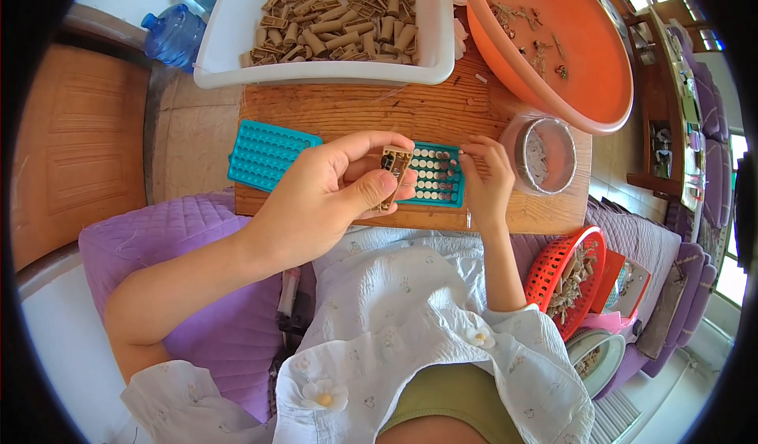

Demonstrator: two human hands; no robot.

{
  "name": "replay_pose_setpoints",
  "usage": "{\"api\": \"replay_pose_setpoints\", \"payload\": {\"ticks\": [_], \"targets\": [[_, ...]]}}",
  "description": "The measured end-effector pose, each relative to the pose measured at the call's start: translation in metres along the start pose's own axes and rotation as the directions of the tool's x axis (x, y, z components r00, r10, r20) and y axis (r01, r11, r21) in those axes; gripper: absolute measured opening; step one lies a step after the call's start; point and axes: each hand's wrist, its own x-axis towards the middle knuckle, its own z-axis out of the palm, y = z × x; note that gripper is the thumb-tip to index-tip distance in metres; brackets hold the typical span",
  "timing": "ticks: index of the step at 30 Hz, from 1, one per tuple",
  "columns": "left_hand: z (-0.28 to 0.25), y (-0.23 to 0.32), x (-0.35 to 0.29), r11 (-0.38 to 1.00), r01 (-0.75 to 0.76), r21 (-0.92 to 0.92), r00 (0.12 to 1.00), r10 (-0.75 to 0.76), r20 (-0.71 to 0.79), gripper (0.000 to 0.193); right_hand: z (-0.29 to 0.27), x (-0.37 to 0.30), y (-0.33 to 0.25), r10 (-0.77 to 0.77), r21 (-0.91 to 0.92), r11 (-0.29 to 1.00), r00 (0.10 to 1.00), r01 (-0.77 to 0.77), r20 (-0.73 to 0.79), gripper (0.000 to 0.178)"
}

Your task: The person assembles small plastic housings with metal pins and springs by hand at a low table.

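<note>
My left hand (335, 182) grips a small tan plastic housing (401, 160), its hollow side facing up and a dark part inside its upper end. Beyond it, on the wooden table, lies a teal tray (439, 203) with rows of small round discs (429, 174), some whitish and some darker. The housing and fingers hide the tray's left part. At the tray's upper right corner, my right hand (491, 174) has its thumb and index finger pinched together. A tiny pale thing shows at those fingertips, too small to name.
Another teal tray (272, 153) with round hollows lies left. At the back stand a white bin (332, 73) of tan housings and an orange basin (584, 73) with small parts. A clear round tub (517, 148) is right; a red basket (545, 274) of parts sits below the table's right edge.
</note>
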Motion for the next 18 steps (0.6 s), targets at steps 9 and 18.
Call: {"api": "replay_pose_setpoints", "payload": {"ticks": [9, 18], "targets": [[0.008, -0.007, -0.004, 0.997, -0.073, 0.039, 0.997, 0.074, -0.028, 0.028, 0.028, -0.008, -0.106, -0.343, 0.357, 0.823, 0.888, 0.442, -0.308, 0.023], [0.005, -0.005, -0.009, 0.998, 0.038, 0.04, 0.998, -0.036, -0.044, 0.025, -0.004, -0.006, -0.05, -0.027, 0.314, 0.947, 0.993, 0.062, -0.114, 0.026]]}}
